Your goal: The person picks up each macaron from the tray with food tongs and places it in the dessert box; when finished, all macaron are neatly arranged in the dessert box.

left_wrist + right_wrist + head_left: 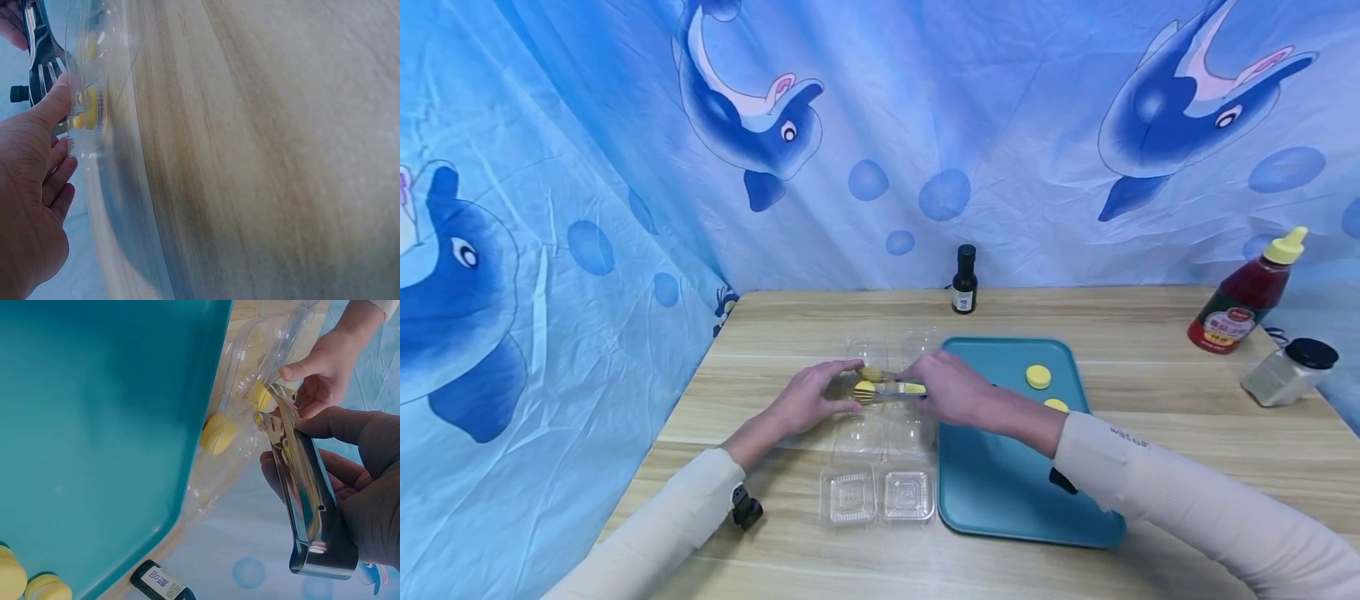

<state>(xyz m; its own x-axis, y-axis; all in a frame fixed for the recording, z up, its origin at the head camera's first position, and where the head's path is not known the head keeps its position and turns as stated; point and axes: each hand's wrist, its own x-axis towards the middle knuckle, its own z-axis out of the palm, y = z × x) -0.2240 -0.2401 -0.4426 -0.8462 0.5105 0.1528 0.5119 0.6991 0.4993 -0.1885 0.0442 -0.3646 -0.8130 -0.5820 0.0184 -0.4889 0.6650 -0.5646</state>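
Note:
My left hand (808,400) (28,169) spans the side of a clear plastic container (84,142), its thumb on the rim and its fingers lower along the wall. Yellow round pieces (219,433) lie in the clear containers. My right hand (951,387) (369,469) grips metal tongs (904,388) (312,500) between thumb and fingers. The fork-like tips of the tongs are over the container by the left hand, close to a yellow piece (258,395). Whether they touch it I cannot tell.
A teal tray (1000,492) with yellow pieces (1038,377) lies to the right. Clear containers (850,497) stand in rows left of it. A dark bottle (965,283) stands behind; a red sauce bottle (1236,308) and a black-lidded jar (1285,375) are at the right.

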